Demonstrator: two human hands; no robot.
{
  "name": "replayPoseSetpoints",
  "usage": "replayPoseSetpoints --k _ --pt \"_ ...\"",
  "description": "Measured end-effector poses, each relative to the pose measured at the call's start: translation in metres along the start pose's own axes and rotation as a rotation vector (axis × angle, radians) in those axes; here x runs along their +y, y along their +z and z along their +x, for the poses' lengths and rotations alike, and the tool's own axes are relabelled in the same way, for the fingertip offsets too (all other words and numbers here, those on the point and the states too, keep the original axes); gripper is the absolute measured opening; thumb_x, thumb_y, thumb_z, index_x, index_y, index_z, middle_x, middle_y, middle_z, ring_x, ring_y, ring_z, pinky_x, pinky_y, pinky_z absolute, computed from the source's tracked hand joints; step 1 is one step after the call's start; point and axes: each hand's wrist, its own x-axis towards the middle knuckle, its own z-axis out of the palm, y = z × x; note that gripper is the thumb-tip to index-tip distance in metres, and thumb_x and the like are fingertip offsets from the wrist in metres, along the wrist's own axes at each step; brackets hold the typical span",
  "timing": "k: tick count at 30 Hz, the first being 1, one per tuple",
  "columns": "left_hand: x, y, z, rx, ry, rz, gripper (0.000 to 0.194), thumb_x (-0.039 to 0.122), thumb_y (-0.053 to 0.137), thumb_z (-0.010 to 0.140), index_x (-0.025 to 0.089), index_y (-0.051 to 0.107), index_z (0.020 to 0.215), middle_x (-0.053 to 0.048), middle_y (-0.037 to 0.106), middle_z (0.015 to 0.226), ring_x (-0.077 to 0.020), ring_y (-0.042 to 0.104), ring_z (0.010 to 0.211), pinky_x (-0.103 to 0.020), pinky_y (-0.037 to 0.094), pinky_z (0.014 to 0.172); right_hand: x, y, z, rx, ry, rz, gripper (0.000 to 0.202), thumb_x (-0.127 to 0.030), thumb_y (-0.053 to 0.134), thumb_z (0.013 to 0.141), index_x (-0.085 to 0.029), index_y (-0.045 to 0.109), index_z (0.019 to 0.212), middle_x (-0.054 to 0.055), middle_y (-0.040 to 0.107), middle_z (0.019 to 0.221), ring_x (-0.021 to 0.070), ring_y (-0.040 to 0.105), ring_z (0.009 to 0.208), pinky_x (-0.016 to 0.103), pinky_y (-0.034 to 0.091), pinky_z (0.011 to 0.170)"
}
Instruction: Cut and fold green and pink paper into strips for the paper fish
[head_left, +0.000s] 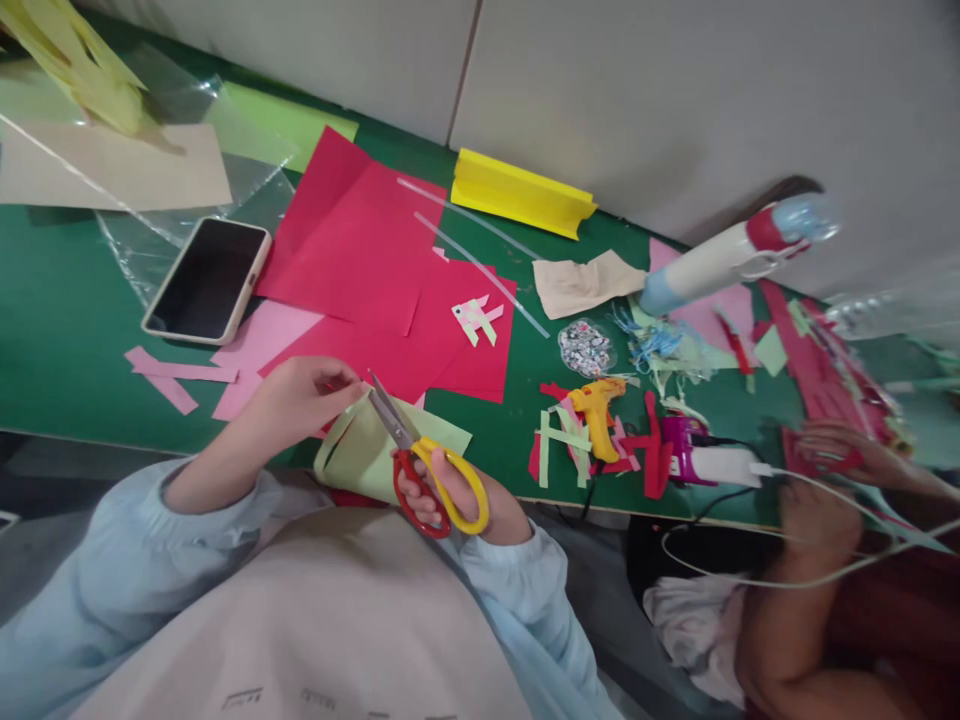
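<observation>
Nearest: right hand (451, 478) is working from the bench's front side, its grip wrapped through the loops of the red-and-yellow-handled scissors (397, 425); the blades are pointing up and to the left, looking nearly together. Left hand (311, 400) is pinching, thumb to fingertips, what seems to be the upper end of a slit strip on the light-green sheet (375, 455); the fingers are partly hiding the contact. The sheet is lying at the bench's near edge, close against the body, and is bowing along the slit.

Judged technique: a steady cut is calling for light tension in the strip, long even strokes, and turning the paper rather than the wrist. The blade tips are sitting just beside the left fingertips, so the pinch is wanting to stay off the cutting line.

Room: pink strips (184, 375) are lying left of the left hand, with bare green bench (67, 300) stretching beyond them. Red sheets (352, 240) are crowding the space ahead, one carrying a paper fish (478, 318). On the right, a narrow green gap is separating the light-green sheet from scraps around the yellow glue gun (600, 415). Farther back, the wall (600, 90) is limiting reach.
</observation>
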Motion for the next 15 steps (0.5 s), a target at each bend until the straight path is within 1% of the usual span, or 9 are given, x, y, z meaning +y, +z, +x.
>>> replayPoseSetpoints --k 3,8,10,12,15 --pt "0.0009 -0.0013 0.0011 0.034 0.006 0.048 0.031 0.050 0.064 0.075 0.020 0.067 0.074 0.002 0.059 0.058 -0.0135 0.058 0.051 -0.019 0.046 0.040 0.0031 -0.0040 0.0037 -0.006 0.033 -0.002 0.063 -0.082 0.046 0.081 -0.019 0.045 0.085 -0.005 0.041 0.071 0.0034 0.030 0.049 0.018 0.028 0.043" --pt "0.0015 -0.0017 0.0022 0.052 0.017 0.120 0.027 0.047 0.063 0.077 0.021 0.069 0.078 0.002 0.061 0.059 -0.0133 0.056 0.050 -0.018 0.040 0.036 -0.0020 0.0003 0.0027 0.000 0.014 -0.006 0.063 -0.082 0.048 0.080 -0.020 0.045 0.090 -0.005 0.042 0.072 0.0037 0.033 0.050 0.018 0.029 0.044" --pt "0.0012 -0.0021 0.0032 0.063 0.016 0.118 0.027 0.047 0.062 0.076 0.021 0.068 0.077 0.002 0.060 0.059 -0.0131 0.055 0.049 -0.018 0.038 0.035 -0.0052 0.0036 0.0014 -0.002 0.012 -0.009 0.062 -0.080 0.047 0.082 -0.020 0.046 0.093 -0.005 0.042 0.071 0.0037 0.032 0.050 0.018 0.029 0.044" --pt "-0.0006 -0.0032 0.0047 0.088 0.021 0.086 0.026 0.046 0.062 0.075 0.020 0.066 0.075 0.002 0.059 0.058 -0.0131 0.055 0.050 -0.019 0.038 0.038 -0.0067 0.0053 0.0005 0.005 0.000 -0.006 0.060 -0.078 0.046 0.085 -0.020 0.046 0.096 -0.005 0.042 0.072 0.0036 0.032 0.049 0.018 0.029 0.044" --pt "-0.0036 -0.0060 0.0059 0.138 0.022 -0.002 0.026 0.046 0.064 0.073 0.020 0.064 0.074 0.002 0.060 0.058 -0.0134 0.056 0.053 -0.021 0.042 0.045 -0.0039 0.0027 0.0014 0.009 0.000 -0.003 0.060 -0.079 0.046 0.084 -0.020 0.046 0.098 -0.005 0.042 0.072 0.0037 0.032 0.049 0.018 0.029 0.044"
